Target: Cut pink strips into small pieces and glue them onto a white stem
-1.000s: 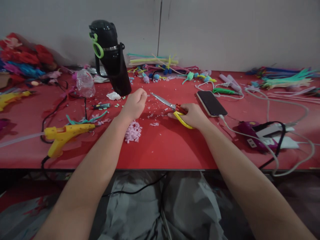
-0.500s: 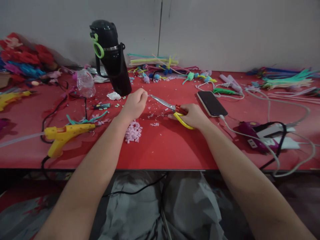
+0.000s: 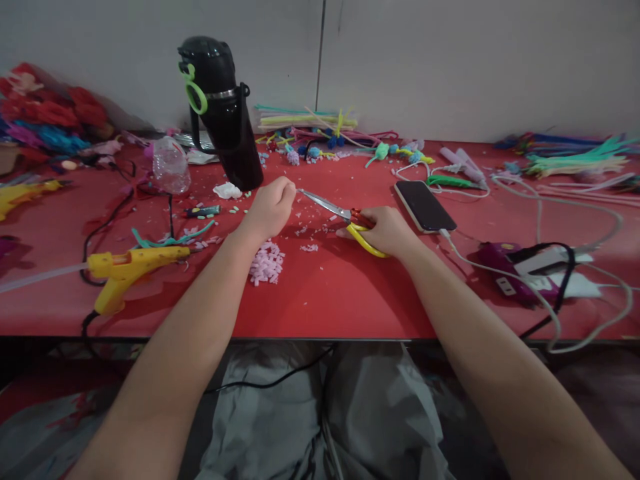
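Observation:
In my right hand is a pair of scissors with red and yellow handles. Its blades point left and end close to the fingertips of my left hand. That hand is closed in a pinch above the table; whatever lies between its thumb and fingers is too small or hidden to make out. A pile of short lilac pieces lies on the red table below my left wrist. Loose lilac scraps are scattered under the blades.
A black flask stands behind my left hand. On the left lies a yellow glue gun; on the right, a phone on a cable and a purple power strip. Pipe cleaners lie along the wall.
Both hands and the scissors stay almost exactly where they were. Only a very slight shift of the whole view shows.

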Motion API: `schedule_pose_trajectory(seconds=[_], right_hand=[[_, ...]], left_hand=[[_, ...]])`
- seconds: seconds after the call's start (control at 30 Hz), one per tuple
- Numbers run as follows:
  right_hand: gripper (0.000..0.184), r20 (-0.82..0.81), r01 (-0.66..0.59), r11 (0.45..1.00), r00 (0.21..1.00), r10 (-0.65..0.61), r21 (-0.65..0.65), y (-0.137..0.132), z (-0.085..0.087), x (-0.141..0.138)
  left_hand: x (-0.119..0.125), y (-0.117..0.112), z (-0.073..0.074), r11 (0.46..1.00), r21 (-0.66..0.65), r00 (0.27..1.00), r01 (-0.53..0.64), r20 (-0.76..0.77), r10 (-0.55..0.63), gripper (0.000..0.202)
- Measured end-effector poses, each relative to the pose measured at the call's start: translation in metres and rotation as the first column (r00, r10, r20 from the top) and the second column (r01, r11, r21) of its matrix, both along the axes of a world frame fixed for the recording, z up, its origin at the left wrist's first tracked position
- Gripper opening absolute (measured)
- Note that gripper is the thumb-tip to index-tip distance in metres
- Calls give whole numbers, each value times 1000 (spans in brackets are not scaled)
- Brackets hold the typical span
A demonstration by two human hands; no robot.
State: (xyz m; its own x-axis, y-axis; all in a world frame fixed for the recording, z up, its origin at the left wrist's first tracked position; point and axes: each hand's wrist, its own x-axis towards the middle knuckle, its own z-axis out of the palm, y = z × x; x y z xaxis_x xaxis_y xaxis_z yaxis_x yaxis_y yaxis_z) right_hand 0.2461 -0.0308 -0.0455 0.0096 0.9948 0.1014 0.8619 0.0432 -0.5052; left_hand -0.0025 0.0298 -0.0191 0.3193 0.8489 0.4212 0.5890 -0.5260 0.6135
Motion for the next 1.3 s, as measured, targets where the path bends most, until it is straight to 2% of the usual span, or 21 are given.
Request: schedule_pose_trajectory(seconds=[0.37,0.83,1.3], right_hand=[[65,-21,-18,999,1000,19,32,-3,3,0],[63,24,-17,1000,1000,17,8,-2,2,-1],[64,-4,-8,999,1000,8,35,-1,2,0]], left_hand=[[0,5,-6,999,-37,999,6,51,-5,26],[1,-2,1,1000,-25,1000,3,12,-3,28],[0,0,0,999,-32,1000,-1,31,2,26]])
